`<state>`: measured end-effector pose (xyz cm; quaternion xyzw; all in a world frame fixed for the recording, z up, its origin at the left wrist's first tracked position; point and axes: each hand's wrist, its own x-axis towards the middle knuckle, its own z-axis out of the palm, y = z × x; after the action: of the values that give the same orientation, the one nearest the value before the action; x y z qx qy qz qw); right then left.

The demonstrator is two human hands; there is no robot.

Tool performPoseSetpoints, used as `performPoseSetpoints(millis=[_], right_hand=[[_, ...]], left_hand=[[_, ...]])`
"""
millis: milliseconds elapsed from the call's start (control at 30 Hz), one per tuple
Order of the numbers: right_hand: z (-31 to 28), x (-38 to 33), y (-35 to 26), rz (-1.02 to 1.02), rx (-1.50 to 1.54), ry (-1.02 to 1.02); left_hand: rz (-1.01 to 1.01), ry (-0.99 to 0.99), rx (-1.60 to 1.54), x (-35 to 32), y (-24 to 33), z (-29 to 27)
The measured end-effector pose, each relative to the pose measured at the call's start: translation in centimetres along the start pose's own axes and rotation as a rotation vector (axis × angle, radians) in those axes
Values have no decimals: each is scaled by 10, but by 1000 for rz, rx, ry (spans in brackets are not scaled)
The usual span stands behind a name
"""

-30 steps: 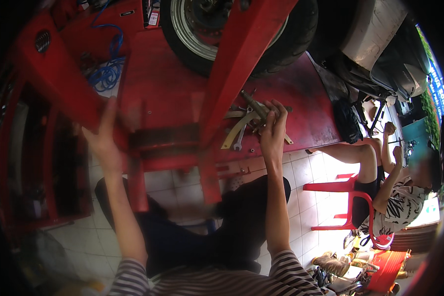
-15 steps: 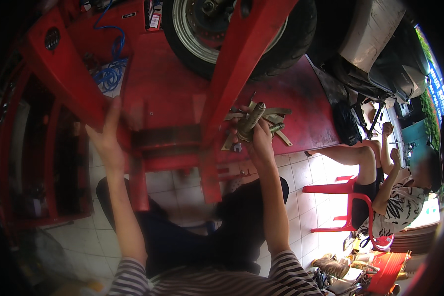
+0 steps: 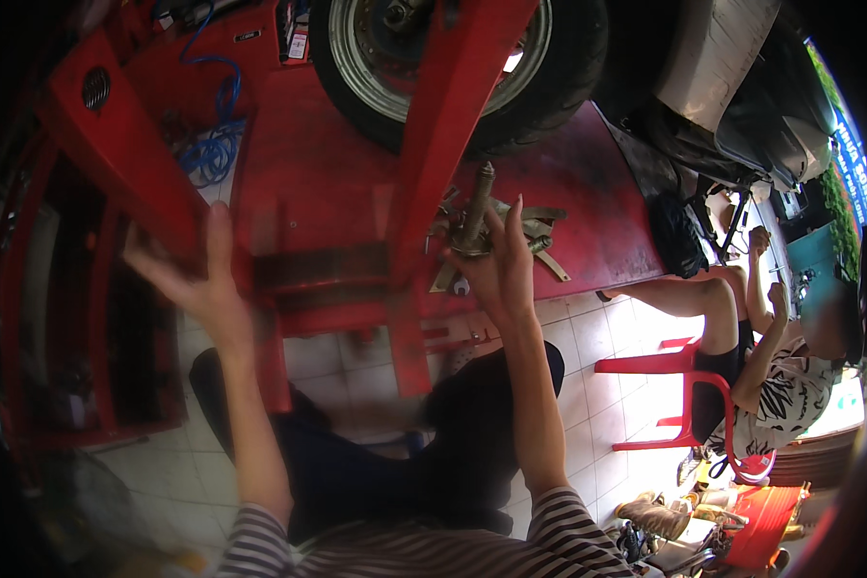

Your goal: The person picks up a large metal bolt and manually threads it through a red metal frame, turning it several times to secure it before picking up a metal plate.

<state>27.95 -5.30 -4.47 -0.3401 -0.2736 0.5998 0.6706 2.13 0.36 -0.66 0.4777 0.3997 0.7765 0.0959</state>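
1. Right hand point(image 3: 501, 270), frame centre, is closing its fingers round a metal rod point(image 3: 477, 207) lifted off the tool pile point(image 3: 525, 241).
2. Left hand point(image 3: 197, 279), centre left, is spreading open and blurred, gripping nothing, beside the red lift frame point(image 3: 125, 154).
3. Wheel point(image 3: 453, 67), top centre, is sitting on the lift; rod not yet fitted anywhere, by the look of it.

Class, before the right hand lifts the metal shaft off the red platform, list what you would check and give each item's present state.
1. Right hand gripping the long grey metal shaft: ok, fingers wrapped round it.
2. Shaft free of the loose metal tools lying beside it: cannot tell.
3. Left hand steady: not ok, blurred and spread open near the red platform.
4. Black tyre away from the shaft: ok.
5. Seated person on the red plastic chair out of the way: ok.
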Motion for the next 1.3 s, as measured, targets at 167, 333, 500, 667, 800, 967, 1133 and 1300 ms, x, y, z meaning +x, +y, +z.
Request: performPoseSetpoints(millis=[167,333,500,667,800,967,1133,1300], right_hand=[[0,-4,0,-43,-324,43],[-4,-1,5,-202,-260,23],[-10,-6,7,-259,-25,-81],[-18,-8,15,-371,-118,-303],[-7,-3,20,-651,-496,-337],[5,-13,13,-943,-771,-162],[4,-23,12,-1083,-1032,-32],[11,-23,27,-1123,-889,-49]], left_hand=[[573,19,-201,-38,18,-17],[108,-878,-295,-121,52,28],[-629,-1008,-425,-138,50,43],[-669,-1061,-476,-125,54,41],[-527,-1067,-429,-123,48,34],[-407,-940,-504,-117,46,26],[47,-862,-423,-100,37,18],[148,-846,-421,-88,36,6]])
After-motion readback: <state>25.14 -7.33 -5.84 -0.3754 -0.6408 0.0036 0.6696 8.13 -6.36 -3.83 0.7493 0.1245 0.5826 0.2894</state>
